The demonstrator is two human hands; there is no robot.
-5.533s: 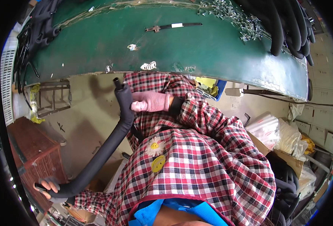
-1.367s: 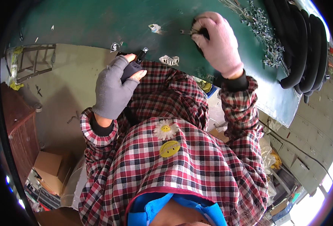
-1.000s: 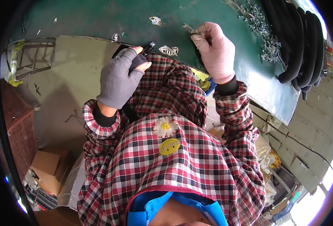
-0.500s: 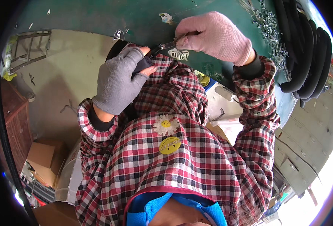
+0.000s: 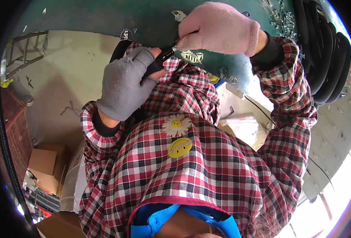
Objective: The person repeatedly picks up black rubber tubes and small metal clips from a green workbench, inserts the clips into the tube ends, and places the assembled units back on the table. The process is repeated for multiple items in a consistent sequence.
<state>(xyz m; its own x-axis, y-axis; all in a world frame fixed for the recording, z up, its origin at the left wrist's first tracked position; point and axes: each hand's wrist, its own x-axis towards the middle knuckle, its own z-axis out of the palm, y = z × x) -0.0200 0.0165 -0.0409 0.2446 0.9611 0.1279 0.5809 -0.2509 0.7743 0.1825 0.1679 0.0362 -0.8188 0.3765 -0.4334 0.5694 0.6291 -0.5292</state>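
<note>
My left hand [image 5: 124, 85], in a grey glove with bare thumb and fingertip, is closed around a dark piece [image 5: 153, 66]. Most of that piece is covered by the palm and fingers, so its kind is unclear. A slim black end [image 5: 166, 54] sticks out of it toward the right. At that end my right hand [image 5: 223, 29], in a pink glove, pinches a small shiny part [image 5: 174, 48], almost wholly covered by the fingertips. Both hands are at the near edge of a green table [image 5: 104, 18], above my lap.
Many small shiny metal pieces [image 5: 283, 20] lie scattered on the table's right side. Beside them hang thick black hoses [image 5: 324, 51] in loops. White plastic bags [image 5: 245, 129] are below the table edge. Cardboard boxes [image 5: 44, 162] and a reddish wooden cabinet [image 5: 15, 127] stand at left.
My right hand has shifted slightly up and left, closer to the dark piece. The shiny part between the hands, longer in view before, is now mostly hidden. My left hand keeps its grip.
</note>
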